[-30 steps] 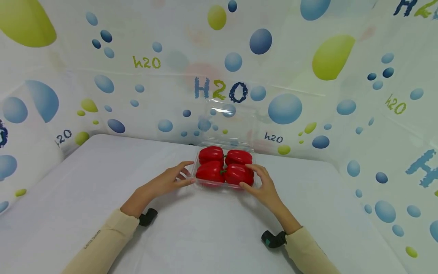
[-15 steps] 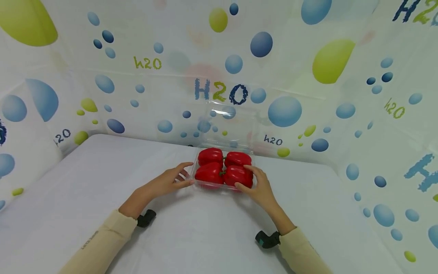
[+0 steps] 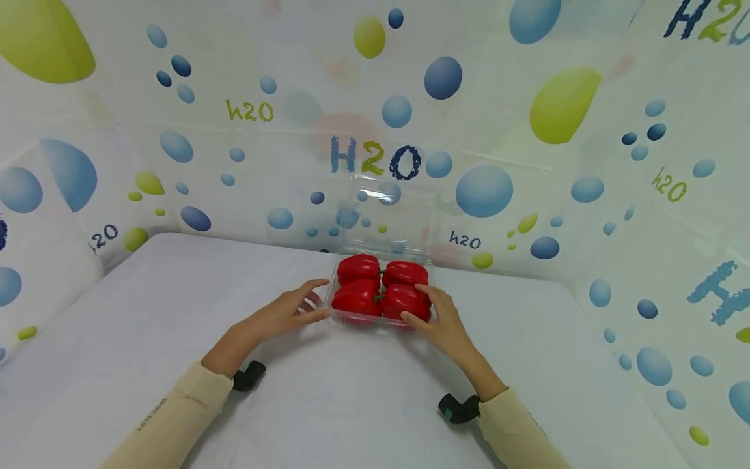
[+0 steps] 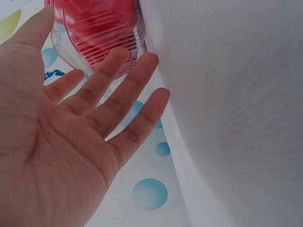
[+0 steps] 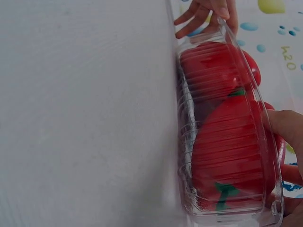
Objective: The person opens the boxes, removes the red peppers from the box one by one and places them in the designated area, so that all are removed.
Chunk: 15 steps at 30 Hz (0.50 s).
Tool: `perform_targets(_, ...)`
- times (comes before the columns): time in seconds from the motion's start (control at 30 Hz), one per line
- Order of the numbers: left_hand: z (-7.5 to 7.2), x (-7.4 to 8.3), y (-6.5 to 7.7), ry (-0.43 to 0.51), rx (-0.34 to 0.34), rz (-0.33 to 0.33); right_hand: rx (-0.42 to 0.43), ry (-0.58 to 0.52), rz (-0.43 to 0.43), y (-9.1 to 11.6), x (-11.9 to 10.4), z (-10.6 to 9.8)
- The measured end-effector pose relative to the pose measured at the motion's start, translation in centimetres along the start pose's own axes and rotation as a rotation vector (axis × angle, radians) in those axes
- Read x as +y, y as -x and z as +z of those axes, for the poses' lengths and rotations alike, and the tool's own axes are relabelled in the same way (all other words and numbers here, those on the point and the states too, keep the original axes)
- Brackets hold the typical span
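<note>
Several red bell peppers lie in two rows inside a clear plastic clamshell box, whose transparent lid stands raised at the back. My right hand holds the front right bell pepper, thumb on its near side and fingers over its right. In the right wrist view, the thumb reaches over the box's rim. Beside the box's left wall is my left hand, its fingers spread. The left wrist view shows that palm with nothing in it; fingertips are close to the ribbed wall, contact unclear.
A white cloth-covered table carries the box near its back edge. Right behind rises a white backdrop with blue and green spots and lettering. Black wrist cameras sit at both sleeve cuffs.
My right hand has shifted slightly left, its thumb now further across the front right bell pepper. The left hand stays by the box's left wall. The head view has tilted a little.
</note>
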<state>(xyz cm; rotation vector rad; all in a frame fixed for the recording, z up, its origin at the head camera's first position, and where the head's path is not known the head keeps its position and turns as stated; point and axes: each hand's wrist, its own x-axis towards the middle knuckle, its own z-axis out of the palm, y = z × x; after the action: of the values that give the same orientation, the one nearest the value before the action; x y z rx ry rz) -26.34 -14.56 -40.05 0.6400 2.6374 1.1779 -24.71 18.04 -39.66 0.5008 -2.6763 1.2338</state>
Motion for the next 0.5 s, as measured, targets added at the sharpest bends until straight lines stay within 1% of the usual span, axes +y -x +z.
perform_targets(0.2, 0.03, -0.09, 0.00, -0.005, 0.004, -0.007, -0.023, -0.013, 0.022, 0.06, 0.03, -0.13)
perform_targets(0.5, 0.01, 0.00, 0.03, -0.015, 0.012, -0.004, -0.011, -0.030, 0.038, 0.05, 0.12, -0.30)
